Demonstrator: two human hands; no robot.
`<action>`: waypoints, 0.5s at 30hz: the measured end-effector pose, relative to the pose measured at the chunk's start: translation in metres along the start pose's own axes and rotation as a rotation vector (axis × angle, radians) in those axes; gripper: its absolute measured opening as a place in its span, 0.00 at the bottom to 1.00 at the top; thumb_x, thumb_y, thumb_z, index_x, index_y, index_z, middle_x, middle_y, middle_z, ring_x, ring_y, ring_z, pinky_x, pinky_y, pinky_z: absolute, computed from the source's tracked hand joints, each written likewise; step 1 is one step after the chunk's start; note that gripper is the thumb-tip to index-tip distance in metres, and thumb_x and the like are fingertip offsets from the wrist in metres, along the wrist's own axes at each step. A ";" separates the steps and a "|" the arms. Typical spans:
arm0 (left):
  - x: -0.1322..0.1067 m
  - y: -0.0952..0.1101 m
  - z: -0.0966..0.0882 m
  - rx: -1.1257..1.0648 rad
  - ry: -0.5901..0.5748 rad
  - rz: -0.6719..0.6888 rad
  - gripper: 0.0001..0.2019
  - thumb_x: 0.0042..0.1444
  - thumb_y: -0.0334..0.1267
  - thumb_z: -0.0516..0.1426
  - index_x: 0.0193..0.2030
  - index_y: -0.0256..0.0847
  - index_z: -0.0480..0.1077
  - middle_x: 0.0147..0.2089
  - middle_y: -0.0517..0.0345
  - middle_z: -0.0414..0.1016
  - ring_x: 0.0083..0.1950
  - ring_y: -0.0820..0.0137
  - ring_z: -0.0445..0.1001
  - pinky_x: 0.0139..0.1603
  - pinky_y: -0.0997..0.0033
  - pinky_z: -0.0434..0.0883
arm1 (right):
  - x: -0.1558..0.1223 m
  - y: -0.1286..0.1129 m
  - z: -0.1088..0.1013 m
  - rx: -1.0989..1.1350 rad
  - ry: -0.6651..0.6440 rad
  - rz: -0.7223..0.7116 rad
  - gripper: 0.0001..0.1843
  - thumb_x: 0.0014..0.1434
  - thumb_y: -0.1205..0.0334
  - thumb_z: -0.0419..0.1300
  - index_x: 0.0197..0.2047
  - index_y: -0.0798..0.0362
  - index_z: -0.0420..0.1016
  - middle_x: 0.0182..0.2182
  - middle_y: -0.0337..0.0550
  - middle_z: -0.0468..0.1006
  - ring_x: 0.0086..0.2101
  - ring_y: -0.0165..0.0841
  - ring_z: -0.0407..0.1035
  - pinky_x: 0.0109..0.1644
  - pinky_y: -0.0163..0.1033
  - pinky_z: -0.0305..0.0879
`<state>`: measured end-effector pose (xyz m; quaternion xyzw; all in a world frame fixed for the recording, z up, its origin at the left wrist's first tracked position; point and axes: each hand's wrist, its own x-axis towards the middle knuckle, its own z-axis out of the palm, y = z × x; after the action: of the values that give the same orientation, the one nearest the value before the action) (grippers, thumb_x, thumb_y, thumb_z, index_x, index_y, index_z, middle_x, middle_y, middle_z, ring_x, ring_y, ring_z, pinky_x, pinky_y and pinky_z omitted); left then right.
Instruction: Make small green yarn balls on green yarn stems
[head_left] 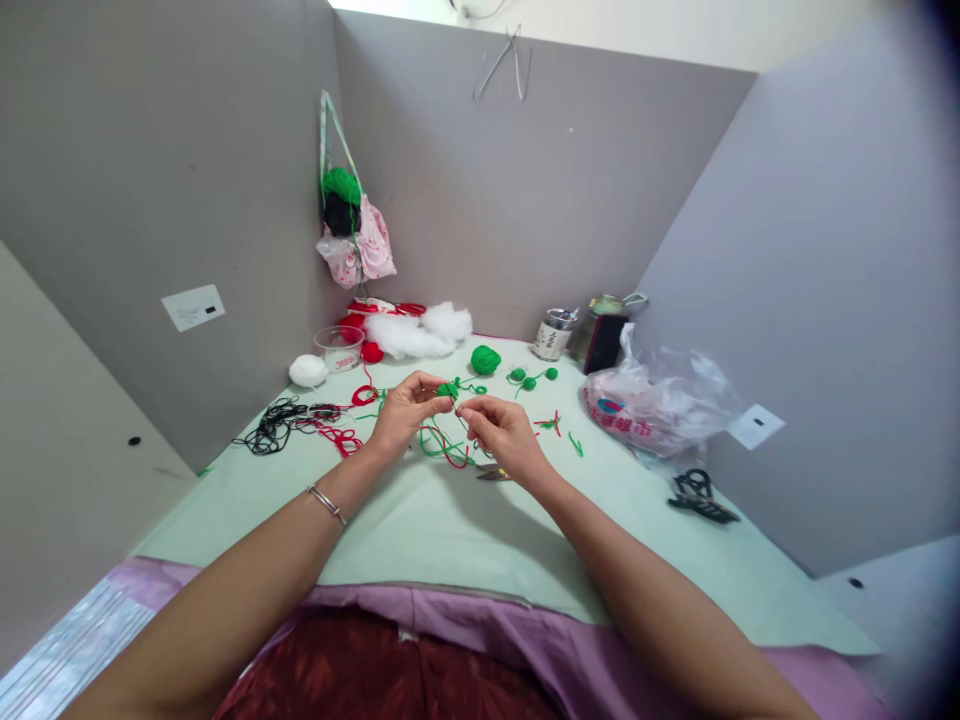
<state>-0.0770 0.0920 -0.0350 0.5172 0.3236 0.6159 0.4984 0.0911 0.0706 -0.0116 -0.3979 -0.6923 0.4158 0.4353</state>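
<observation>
Over the middle of the table my left hand (409, 408) is closed on a small green yarn piece (448, 391), held between thumb and fingers. Close beside it, my right hand (501, 428) pinches a thin dark strand or tool, too fine to tell which, at the near side of the green piece. Red and green yarn strands (442, 447) lie on the table below the hands. Scissors (493, 473) rest partly hidden under my right hand. A green yarn ball (485, 360) sits just beyond, with small green balls (529, 383) to its right.
Tangled black yarn (276, 427), a white yarn ball (308, 371) and a clear tub (340, 350) lie left. White stuffing (412, 333) is at the back. A can (554, 335), a plastic bag (652, 400) and a black hair claw (702, 497) stand right.
</observation>
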 end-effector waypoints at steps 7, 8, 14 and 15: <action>-0.002 0.002 0.001 0.023 -0.017 -0.008 0.16 0.42 0.37 0.68 0.37 0.38 0.71 0.30 0.61 0.74 0.33 0.73 0.73 0.36 0.72 0.69 | -0.001 -0.001 0.000 -0.021 -0.012 -0.004 0.11 0.57 0.56 0.58 0.33 0.56 0.76 0.19 0.35 0.67 0.19 0.24 0.55 0.22 0.31 0.51; -0.003 0.001 0.001 0.031 -0.020 -0.003 0.15 0.42 0.37 0.68 0.37 0.38 0.71 0.30 0.61 0.74 0.33 0.73 0.73 0.36 0.72 0.68 | -0.001 -0.002 0.000 -0.021 -0.012 0.003 0.12 0.56 0.56 0.58 0.33 0.56 0.75 0.19 0.35 0.67 0.19 0.24 0.55 0.22 0.31 0.51; -0.003 0.000 0.001 0.051 -0.034 0.041 0.15 0.43 0.37 0.68 0.37 0.39 0.70 0.29 0.62 0.75 0.33 0.72 0.74 0.38 0.70 0.69 | 0.000 -0.007 -0.001 0.051 -0.045 0.085 0.13 0.54 0.53 0.59 0.32 0.56 0.74 0.19 0.36 0.67 0.19 0.24 0.56 0.21 0.31 0.52; -0.003 0.000 0.001 0.042 -0.037 0.032 0.15 0.43 0.38 0.68 0.37 0.39 0.70 0.30 0.61 0.75 0.34 0.71 0.74 0.39 0.70 0.70 | 0.000 -0.005 -0.001 0.057 -0.044 0.077 0.13 0.54 0.53 0.59 0.32 0.56 0.74 0.19 0.36 0.67 0.19 0.24 0.56 0.21 0.30 0.52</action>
<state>-0.0757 0.0889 -0.0359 0.5439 0.3188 0.6074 0.4833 0.0909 0.0694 -0.0064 -0.4026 -0.6738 0.4604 0.4147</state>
